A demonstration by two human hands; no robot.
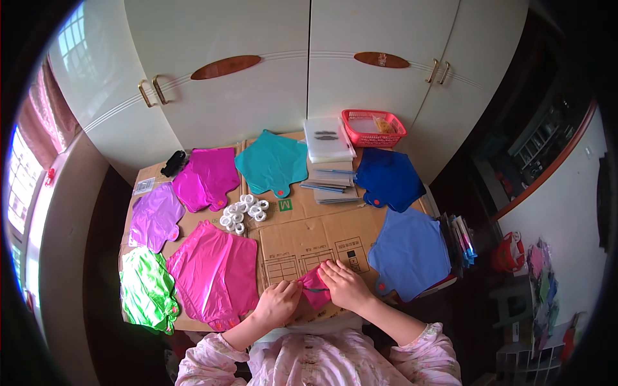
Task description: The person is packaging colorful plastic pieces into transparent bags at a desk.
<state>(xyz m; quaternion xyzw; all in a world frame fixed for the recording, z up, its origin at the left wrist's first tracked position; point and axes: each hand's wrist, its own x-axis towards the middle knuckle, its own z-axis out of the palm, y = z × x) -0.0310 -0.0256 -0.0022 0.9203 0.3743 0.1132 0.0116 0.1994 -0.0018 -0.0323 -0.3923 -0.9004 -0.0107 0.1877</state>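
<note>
A small folded pink shiny piece [315,297] with a dark line across it lies on the cardboard near the front edge. My left hand [279,303] is closed on its left side, fingertips pinching the edge. My right hand [346,286] holds its upper right side, fingers together and pressed down over it; the fingertips partly cover the piece. Left of my hands, a large pink shiny sheet [215,273] with a rounded tab is spread out. A periwinkle-blue sheet [412,254] with a red dot on its tab lies to the right.
Around the cardboard [293,235] lie green [148,286], lilac [154,219], magenta [206,177], teal [273,164] and dark blue [389,179] sheets. White rings [244,212], grey cards [331,186], clear sleeves [328,138] and a red basket [373,138] stand beyond.
</note>
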